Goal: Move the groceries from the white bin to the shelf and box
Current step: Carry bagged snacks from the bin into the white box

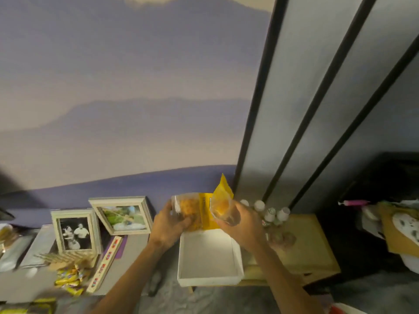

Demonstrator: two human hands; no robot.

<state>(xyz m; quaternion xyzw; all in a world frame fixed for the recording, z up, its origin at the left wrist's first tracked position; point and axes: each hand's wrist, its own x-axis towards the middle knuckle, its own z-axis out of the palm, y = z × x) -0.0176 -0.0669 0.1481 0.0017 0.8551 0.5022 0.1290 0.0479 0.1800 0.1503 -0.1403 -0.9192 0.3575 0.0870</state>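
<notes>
Above the far edge of an open white box (pixel 209 278), I hold two snack packets. My left hand (pixel 169 223) grips a clear and yellow packet of orange snacks (pixel 192 211) by its left end. A second yellow packet (pixel 223 200), tilted upward, is gripped from below by my right hand (pixel 242 225). Nothing lies inside the box that I can see. The white bin is not clearly in view.
Two framed photos (pixel 74 232) (pixel 122 215) lean against the purple wall on a grey surface. Yellow wrapped sweets (pixel 70 279) and a long narrow box (pixel 106 264) lie at the left. Small white bottles (pixel 269 214) stand on a tan cabinet (pixel 306 245). Tall dark-framed panels (pixel 294 109) rise on the right.
</notes>
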